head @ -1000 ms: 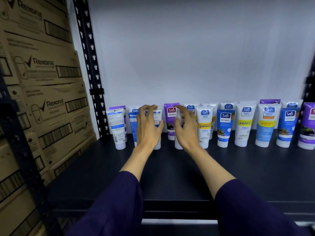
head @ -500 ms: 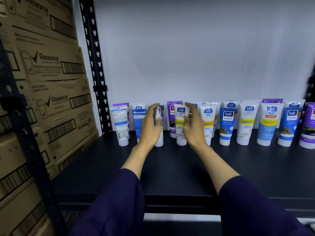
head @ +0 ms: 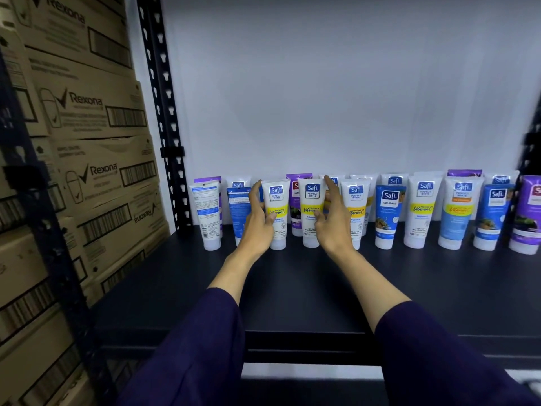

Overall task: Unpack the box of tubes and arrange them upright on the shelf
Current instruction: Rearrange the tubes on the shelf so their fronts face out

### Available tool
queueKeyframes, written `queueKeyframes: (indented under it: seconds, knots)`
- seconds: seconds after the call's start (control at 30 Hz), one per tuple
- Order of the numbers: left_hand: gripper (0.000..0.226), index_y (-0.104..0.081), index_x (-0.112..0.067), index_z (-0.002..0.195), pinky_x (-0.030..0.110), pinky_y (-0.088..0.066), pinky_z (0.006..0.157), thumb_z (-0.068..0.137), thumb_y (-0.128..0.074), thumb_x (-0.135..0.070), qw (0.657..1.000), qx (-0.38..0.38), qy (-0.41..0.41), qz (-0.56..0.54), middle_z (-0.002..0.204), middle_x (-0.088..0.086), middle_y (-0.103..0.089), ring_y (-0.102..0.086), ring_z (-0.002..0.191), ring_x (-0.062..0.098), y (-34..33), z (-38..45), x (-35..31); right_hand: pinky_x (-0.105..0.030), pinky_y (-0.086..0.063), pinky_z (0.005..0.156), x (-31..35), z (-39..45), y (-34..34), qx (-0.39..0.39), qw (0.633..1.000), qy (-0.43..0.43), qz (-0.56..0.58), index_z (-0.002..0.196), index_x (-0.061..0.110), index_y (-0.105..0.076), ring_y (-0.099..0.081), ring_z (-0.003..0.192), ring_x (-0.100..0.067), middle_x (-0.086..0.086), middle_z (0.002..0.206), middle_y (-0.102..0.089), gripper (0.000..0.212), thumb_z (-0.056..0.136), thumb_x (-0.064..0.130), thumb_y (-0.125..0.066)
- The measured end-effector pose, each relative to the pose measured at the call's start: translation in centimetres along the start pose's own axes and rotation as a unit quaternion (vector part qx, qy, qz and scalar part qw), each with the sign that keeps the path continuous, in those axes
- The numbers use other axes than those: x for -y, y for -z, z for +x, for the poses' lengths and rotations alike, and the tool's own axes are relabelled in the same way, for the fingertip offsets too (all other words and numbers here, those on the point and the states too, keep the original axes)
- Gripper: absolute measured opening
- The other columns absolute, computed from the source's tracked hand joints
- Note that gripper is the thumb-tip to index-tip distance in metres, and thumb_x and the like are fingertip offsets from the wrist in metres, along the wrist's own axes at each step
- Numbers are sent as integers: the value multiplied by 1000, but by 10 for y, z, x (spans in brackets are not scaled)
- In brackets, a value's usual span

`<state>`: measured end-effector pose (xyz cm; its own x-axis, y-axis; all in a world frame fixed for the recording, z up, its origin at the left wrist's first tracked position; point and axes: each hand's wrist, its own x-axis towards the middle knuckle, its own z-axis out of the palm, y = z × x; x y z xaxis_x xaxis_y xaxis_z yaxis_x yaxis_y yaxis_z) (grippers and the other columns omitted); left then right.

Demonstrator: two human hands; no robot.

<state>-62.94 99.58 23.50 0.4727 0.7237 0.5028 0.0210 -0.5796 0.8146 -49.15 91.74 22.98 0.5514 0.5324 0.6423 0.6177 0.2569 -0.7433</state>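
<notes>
Since 0.5 s ago: both hands drew apart, L tube turned label-front. L hand [head: 257,227] w/ fingers relaxed, thumb touching white Vitamin C tube [head: 276,213] at frame center. R hand [head: 332,222] fingers loosely spread, beside second white tube [head: 311,212], no grip. Tubes stood upright in row along back of dark shelf [head: 292,288], mid-frame. Rexona cartons [head: 82,118] stacked at left.

a black shelf [head: 292,294] is backed by a pale grey wall [head: 322,83]. white tubes [head: 276,212] are banded in yellow, with blue logo squares; blue tubes [head: 389,215] and purple tubes [head: 530,212] are seen among them. brown cartons [head: 87,112] are printed with black barcodes and ticks. dark purple sleeves [head: 199,353] are worn.
</notes>
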Motion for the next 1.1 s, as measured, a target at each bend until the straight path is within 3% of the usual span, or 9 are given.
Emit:
queueKeyframes:
  seconds: [0.23, 0.33, 0.43, 0.5, 0.63, 0.73, 0.87, 1.0, 1.1]
  knots:
    - [77, 2, -36, 150, 44, -33, 112, 97, -42, 0, 998, 25, 4, 50, 154, -1, -27, -33, 138, 16, -2, -2, 7, -34, -44, 103, 3, -5, 0, 13, 998, -4, -55, 152, 24, -20, -49, 126, -20, -4, 141, -48, 74, 91, -8, -47]
    - [81, 0, -37, 150, 46, -32, 114, 95, -46, 1, 999, 21, 4, 27, 154, -2, -27, -32, 139, 15, -3, -4, 6, -29, -37, 107, 9, -12, 1, -4, 995, 22, -96, 147, 14, -31, -43, 128, -20, -8, 141, -42, 64, 89, -5, -51]
    - [74, -11, -29, 150, 41, -31, 114, 95, -52, -3, 1000, -7, 10, 29, 153, -1, -28, -32, 139, 15, -3, -13, -4, -17, -30, 100, 18, -23, 2, -29, 988, 41, -145, 138, 6, -40, -40, 127, -22, -13, 139, -35, 50, 90, -1, -54]
    - [60, -25, -22, 147, 28, -30, 110, 96, -53, -9, 996, -50, -3, 77, 150, 1, -29, -32, 138, 15, 1, -23, -11, -19, -34, 96, 25, -30, 1, -35, 988, 52, -140, 132, 4, -44, -44, 121, -23, -13, 132, -40, 43, 91, 2, -55]
    - [39, -44, -17, 135, 31, -42, 103, 96, -51, -13, 984, -120, -40, 123, 141, 2, -39, -44, 129, 17, 28, -34, -17, -31, -47, 89, 42, -39, -10, 19, 993, 82, -83, 118, 6, -53, -52, 103, -19, -8, 115, -52, 26, 91, 5, -53]
    - [36, -49, -15, 132, 22, -40, 99, 96, -49, -9, 975, -157, -52, 149, 136, 2, -45, -45, 126, 15, 56, -34, -20, -36, -48, 89, 57, -38, -31, 47, 992, 98, -63, 116, 6, -56, -55, 102, -21, -9, 113, -57, 25, 91, 5, -54]
    - [37, -52, -14, 129, 26, -44, 100, 94, -48, -4, 961, -195, -87, 175, 132, 0, -47, -49, 119, 13, 86, -27, -18, -32, -45, 95, 76, -33, -66, 82, 991, 94, -39, 122, 8, -56, -55, 109, -19, -7, 121, -58, 30, 93, 8, -52]
    - [44, -50, -15, 133, 2, -22, 100, 93, -45, 0, 945, -197, -118, 232, 141, 0, -42, -39, 127, 9, 103, -14, -5, -32, -41, 102, 83, -25, -96, 81, 991, 101, -35, 127, 6, -55, -51, 117, -22, -8, 128, -55, 34, 93, 6, -50]
    - [46, -46, -15, 139, 19, -19, 113, 94, -44, -2, 935, -188, -123, 273, 149, 1, -36, -28, 138, 15, 105, -4, 7, -26, -34, 102, 81, -17, -113, 68, 985, 126, -94, 129, 5, -53, -45, 123, -25, -9, 132, -52, 36, 93, 6, -48]
